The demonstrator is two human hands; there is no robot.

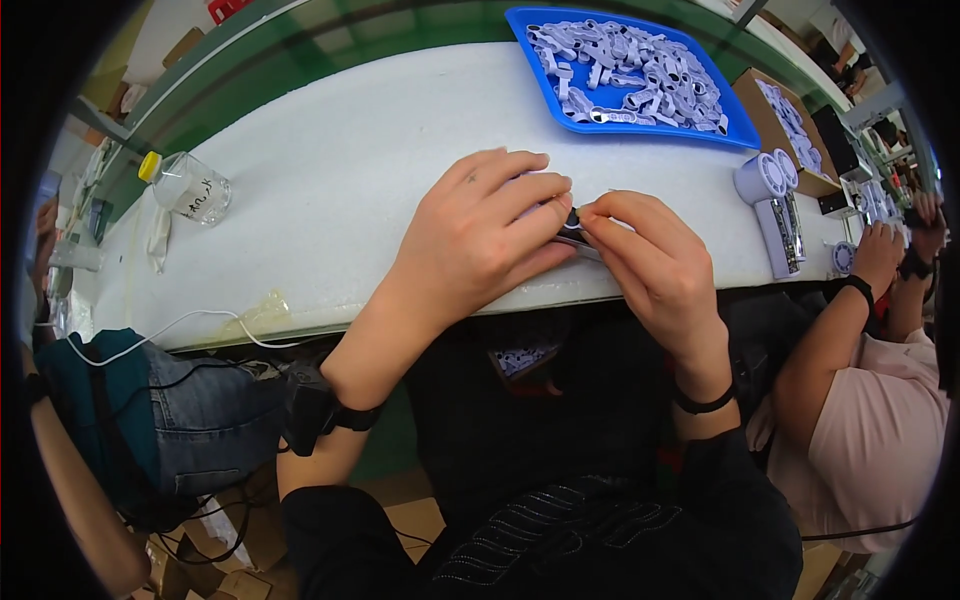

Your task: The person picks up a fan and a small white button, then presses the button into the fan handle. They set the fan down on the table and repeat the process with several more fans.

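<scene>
Small dark piece [573,217], mostly hidden, looks pinched in my left hand [480,228] and right hand [655,262], so I'd steady left, press gently right.

Small dark piece [572,219] — pinched, mostly hidden

Wht tbl [360,150] carries blue tray [650,131] & clr btl [195,188].

The white table [350,150] extends beneath the hands [485,230] [660,265]. A green surface [420,30] runs beyond them. Green floor [400,445] lies below them.
</scene>
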